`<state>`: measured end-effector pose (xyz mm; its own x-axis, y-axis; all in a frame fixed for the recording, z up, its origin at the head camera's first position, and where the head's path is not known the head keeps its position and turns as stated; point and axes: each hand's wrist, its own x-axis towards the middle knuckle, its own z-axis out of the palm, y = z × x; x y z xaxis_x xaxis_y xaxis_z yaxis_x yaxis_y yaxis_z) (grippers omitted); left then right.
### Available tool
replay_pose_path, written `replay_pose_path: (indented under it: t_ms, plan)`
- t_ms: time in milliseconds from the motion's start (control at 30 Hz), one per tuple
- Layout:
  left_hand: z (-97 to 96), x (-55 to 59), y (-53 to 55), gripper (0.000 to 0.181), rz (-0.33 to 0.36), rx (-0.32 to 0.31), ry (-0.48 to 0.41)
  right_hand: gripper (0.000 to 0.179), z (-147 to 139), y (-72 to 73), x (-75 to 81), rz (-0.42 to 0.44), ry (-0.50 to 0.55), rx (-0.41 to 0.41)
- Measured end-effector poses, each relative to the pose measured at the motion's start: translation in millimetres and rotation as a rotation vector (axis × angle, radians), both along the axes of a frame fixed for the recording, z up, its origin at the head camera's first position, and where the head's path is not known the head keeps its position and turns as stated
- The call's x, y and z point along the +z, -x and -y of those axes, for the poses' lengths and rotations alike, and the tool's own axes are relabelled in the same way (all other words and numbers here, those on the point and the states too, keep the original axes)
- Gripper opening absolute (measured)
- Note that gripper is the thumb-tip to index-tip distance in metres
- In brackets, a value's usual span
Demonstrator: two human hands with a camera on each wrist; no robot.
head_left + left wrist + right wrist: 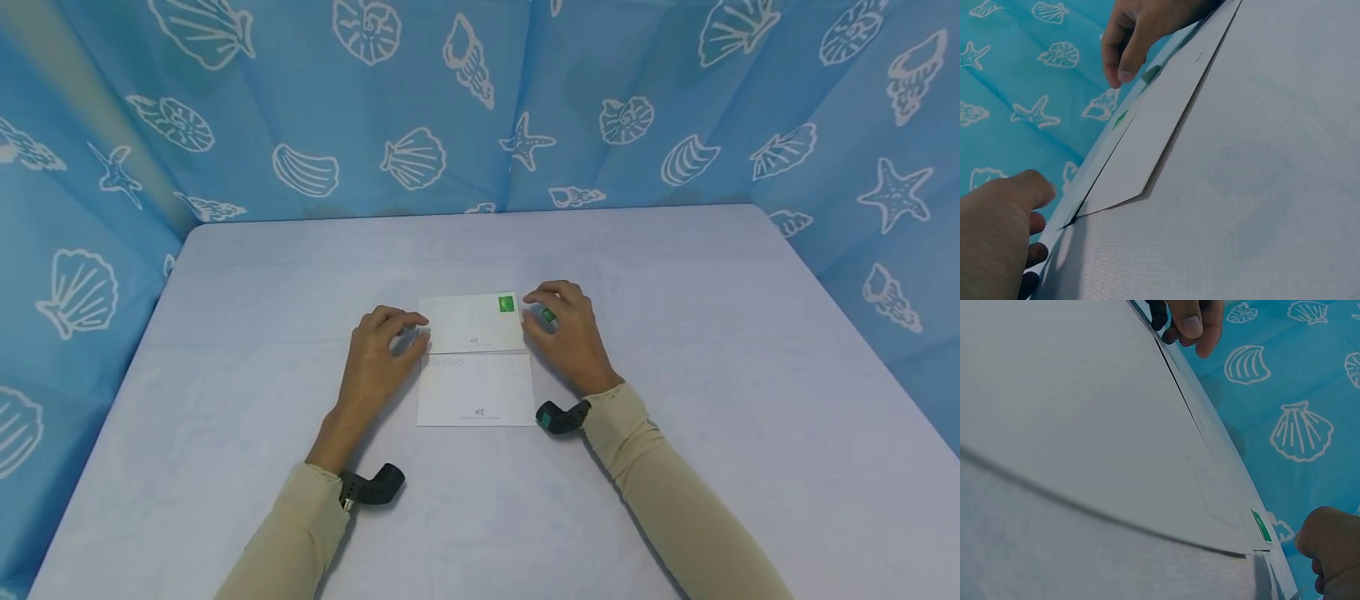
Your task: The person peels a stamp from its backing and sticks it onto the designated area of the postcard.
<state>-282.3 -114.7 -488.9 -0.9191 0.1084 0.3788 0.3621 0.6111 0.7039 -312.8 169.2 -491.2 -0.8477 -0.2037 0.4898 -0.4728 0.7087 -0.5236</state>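
Lying flat on the desk, a faintly printed white card is marked near 2 o'clock by a green stamp and bordered at 6 o'clock by a second card. Its 9 and 3 o'clock edges are flanked by the released left grip and right grip.

Left arm and right arm reach forward, slanting inward; left hand and right hand face each other, fingers bent, thumbs apart from them.
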Motion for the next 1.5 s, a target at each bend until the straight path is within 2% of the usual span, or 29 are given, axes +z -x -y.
replay_pose_path:
  t_ms: [300,567,933,1233,1500]
  plan:
    - [-1.9,1.4,-1.2,0.017,0.022,-0.017,-0.035,0.017,-7.7,-2.5,-1.0,-0.026,0.007,-0.030]
    - [-2.2,-0.6,-2.5,0.016,0.022,-0.015,-0.055,0.017,-12.4,-6.5,-2.4,0.012,0.008,-0.074]
    - [-0.6,-0.6,-8.1,0.018,0.056,-0.023,-0.085,0.008,-15.3,-10.7,-6.5,-0.033,-0.057,-0.118]
    - [0.9,-1.2,-8.8,0.016,0.038,-0.019,-0.076,0.005,-14.8,-13.3,-4.6,-0.110,-0.099,-0.136]
    - [0.6,0.7,-9.3,0.016,0.040,-0.025,-0.077,0.006,-14.5,-14.4,-1.8,-0.079,-0.081,-0.155]
